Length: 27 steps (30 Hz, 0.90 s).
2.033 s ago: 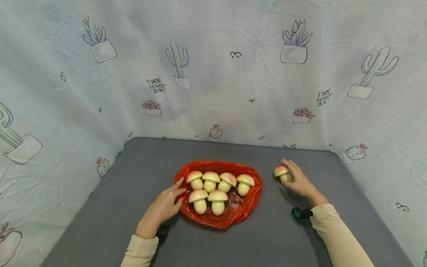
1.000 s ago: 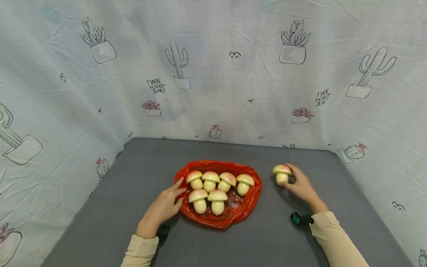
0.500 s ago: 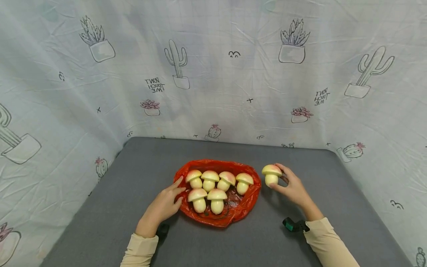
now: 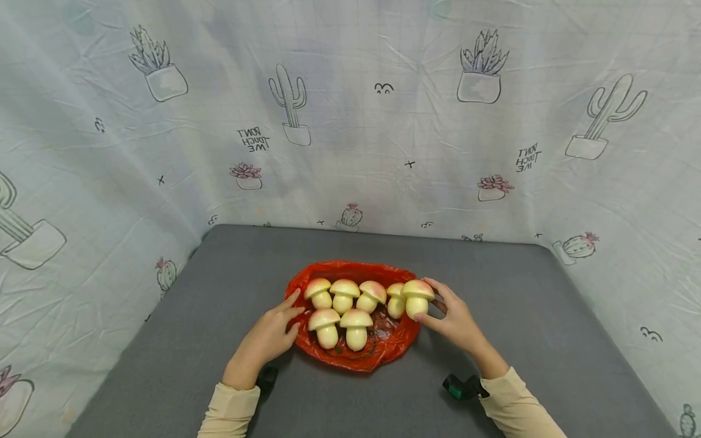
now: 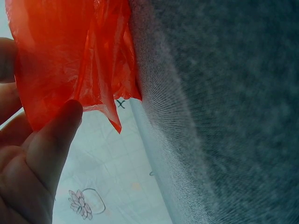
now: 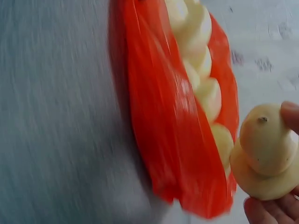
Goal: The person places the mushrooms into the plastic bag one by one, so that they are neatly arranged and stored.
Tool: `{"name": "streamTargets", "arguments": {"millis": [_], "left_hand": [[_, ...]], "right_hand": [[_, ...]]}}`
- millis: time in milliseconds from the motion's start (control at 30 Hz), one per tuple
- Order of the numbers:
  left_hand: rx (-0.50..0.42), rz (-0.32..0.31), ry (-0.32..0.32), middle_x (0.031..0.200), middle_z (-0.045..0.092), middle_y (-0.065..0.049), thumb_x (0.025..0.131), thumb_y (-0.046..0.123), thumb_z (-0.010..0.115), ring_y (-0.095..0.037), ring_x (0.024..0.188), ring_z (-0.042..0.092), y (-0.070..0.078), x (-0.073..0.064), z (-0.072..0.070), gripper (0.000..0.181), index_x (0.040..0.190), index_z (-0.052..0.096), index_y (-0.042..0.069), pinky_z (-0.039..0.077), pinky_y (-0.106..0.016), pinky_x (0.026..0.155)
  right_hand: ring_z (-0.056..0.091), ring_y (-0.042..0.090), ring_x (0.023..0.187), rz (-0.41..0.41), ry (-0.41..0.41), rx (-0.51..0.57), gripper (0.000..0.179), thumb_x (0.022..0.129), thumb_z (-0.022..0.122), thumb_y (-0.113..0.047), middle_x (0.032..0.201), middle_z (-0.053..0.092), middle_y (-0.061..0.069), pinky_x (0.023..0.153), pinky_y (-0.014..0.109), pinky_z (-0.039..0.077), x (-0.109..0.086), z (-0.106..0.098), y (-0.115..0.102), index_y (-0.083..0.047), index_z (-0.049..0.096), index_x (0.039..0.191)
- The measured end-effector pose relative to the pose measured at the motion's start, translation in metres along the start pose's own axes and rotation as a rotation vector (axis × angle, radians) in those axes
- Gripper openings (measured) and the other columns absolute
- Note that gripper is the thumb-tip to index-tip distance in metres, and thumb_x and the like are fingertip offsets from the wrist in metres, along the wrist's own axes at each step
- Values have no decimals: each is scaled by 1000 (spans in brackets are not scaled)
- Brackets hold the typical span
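Observation:
A red plastic bag [image 4: 402,342] lies on the table with its mouth wide and its rim standing up. Inside it several toy mushrooms [image 4: 356,330] with pale yellow stems and pinkish caps sit in two rows. My left hand [image 4: 268,337] holds the bag's left rim; in the left wrist view the thumb [image 5: 55,147] lies on the outside of the red plastic [image 5: 56,60], fingers opposite. With thumb and fingers, my right hand [image 4: 457,322] grips another toy mushroom [image 4: 417,299] over the bag's right rim, partly covering the rightmost one behind. The right wrist view shows its stem end [image 6: 268,135].
The grey table [image 4: 246,261] reaches to a pale curtain [image 4: 350,121] printed with cacti, which hangs at the back and both sides. A black device [image 4: 462,387] is strapped at the right wrist, and another [image 4: 267,378] shows under the left.
My right hand has gripped the toy mushroom on the table right of the bag, lifted it and carried it left to the bag's right rim. The left hand stays in place.

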<state>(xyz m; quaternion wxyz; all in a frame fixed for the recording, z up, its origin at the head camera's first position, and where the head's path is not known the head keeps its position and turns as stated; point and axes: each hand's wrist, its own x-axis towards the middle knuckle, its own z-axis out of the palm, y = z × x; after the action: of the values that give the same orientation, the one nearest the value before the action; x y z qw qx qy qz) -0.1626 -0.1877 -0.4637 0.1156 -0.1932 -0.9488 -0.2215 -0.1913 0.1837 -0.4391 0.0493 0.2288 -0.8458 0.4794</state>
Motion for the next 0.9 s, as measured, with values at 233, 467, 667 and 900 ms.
{"name": "streamTargets", "arguments": {"millis": [233, 467, 667, 900], "left_hand": [[2, 7, 7, 141, 46, -21, 81, 1, 67, -34, 108, 62, 0, 1, 0, 32, 113, 67, -4, 52, -41, 83], [8, 11, 14, 141, 47, -22, 81, 2, 68, -33, 105, 63, 0, 0, 1, 32, 112, 68, -5, 52, -40, 82], [-11, -1, 13, 141, 46, -21, 82, 2, 68, -31, 104, 63, 0, -1, 0, 31, 112, 68, -4, 53, -39, 80], [-17, -5, 1, 142, 46, -20, 82, 3, 67, -31, 107, 62, -1, 0, -1, 31, 113, 68, -3, 52, -41, 83]], "right_hand": [[54, 31, 118, -38, 10, -33, 74, 78, 78, -20, 132, 52, 15, 92, 44, 48, -1, 25, 9, -2, 42, 140], [57, 25, 113, -136, -3, -131, 73, 78, 78, -27, 133, 53, 11, 87, 41, 50, -4, 44, 5, -1, 44, 138], [54, 27, 118, -164, -20, -223, 74, 77, 79, -31, 133, 54, 14, 91, 47, 47, -6, 54, 5, 0, 47, 136], [50, 30, 124, -113, -57, -272, 75, 77, 78, -33, 135, 53, 13, 95, 49, 44, -6, 58, 6, 1, 47, 136]]}}
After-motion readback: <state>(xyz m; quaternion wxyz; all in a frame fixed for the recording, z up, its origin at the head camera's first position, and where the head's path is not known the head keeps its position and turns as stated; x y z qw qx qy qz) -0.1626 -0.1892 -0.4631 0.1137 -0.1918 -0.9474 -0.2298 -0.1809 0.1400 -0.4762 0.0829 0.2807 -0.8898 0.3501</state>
